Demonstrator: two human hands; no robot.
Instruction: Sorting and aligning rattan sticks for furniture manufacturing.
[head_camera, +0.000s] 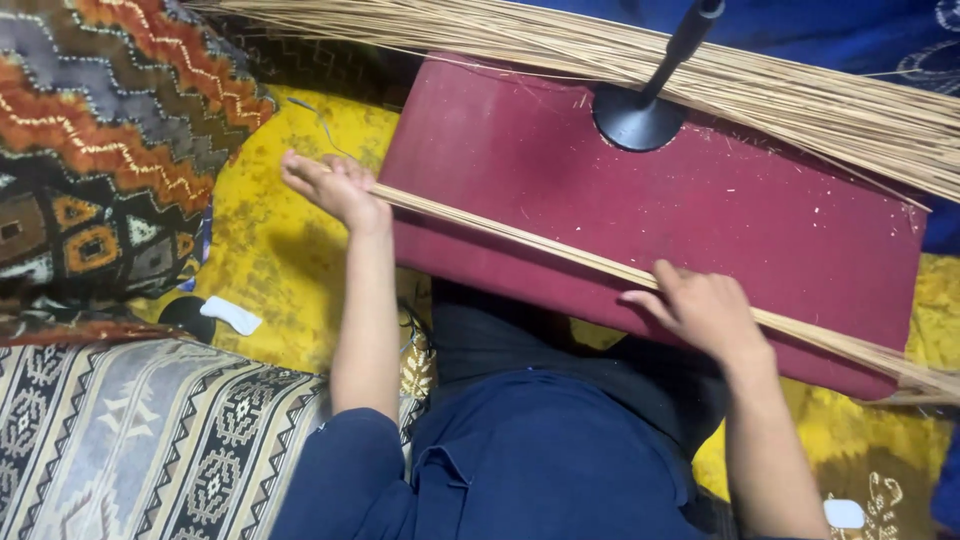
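Yellow cloth (270, 250) with a mottled, worn print covers the floor, and woven textiles crowd its left edge: a zigzag cushion (110, 120) in orange, grey and black above, and a striped geometric rug (140, 440) in cream and grey below. Deep blue fabric (830, 30) shows at the top right.

Across the person's lap lies a flat maroon board (640, 200), rectangular with rounded corners, its felt-like surface flecked with pale fibre crumbs. On its upper part stands a round black base (635, 120) with a thin black pole rising from it.

A thin bundle of straws (520, 238), stiff, pale tan and straight, runs slantwise over the board from upper left to lower right. The left hand (330, 185) is closed around the bundle's left end, off the board's edge above the yellow cloth, fingers curled about the stems. The right hand (700, 305) rests on the bundle near the board's lower edge, fingers bent and pressing the stems down; whether the thumb pinches them from beneath cannot be told.

A much thicker sheaf of straw (760, 85) lies along the board's far edge, fanning toward the right. A small white object (232, 315) lies on the cloth beside the rug.
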